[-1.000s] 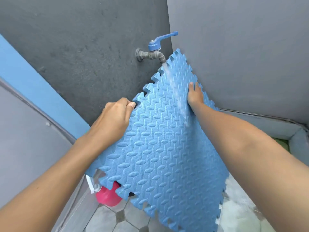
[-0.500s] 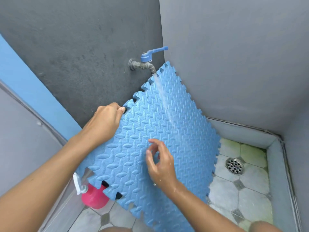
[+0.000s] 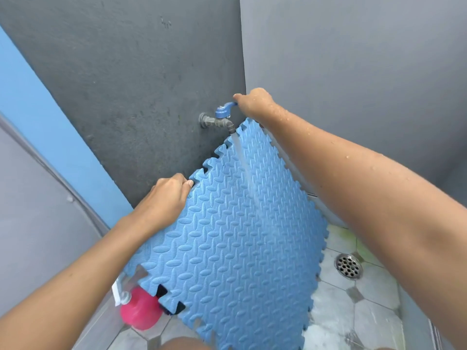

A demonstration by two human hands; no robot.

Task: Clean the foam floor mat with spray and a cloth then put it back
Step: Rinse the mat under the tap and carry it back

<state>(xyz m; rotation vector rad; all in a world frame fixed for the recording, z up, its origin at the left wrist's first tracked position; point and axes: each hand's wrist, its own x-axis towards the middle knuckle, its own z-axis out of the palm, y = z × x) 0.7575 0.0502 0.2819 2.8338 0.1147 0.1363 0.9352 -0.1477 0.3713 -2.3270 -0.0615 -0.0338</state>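
A blue foam floor mat [image 3: 232, 243] with jigsaw edges is held upright and tilted in a wall corner, its top corner under a wall tap [image 3: 219, 120]. A thin stream of water runs from the spout down the mat's face. My left hand [image 3: 166, 198] grips the mat's upper left edge. My right hand [image 3: 255, 102], wet with drops, is closed on the tap's blue lever. A pink spray bottle [image 3: 139, 311] with a white trigger stands on the floor behind the mat's lower left corner, partly hidden. No cloth is in view.
Dark grey walls meet in a corner behind the tap. A blue strip [image 3: 50, 137] runs along the left wall. The wet tiled floor [image 3: 374, 317] has a round metal drain [image 3: 348, 266] at the right.
My right hand left the mat's face and rose to the tap lever. The mat and my left hand have stayed in the same grip.
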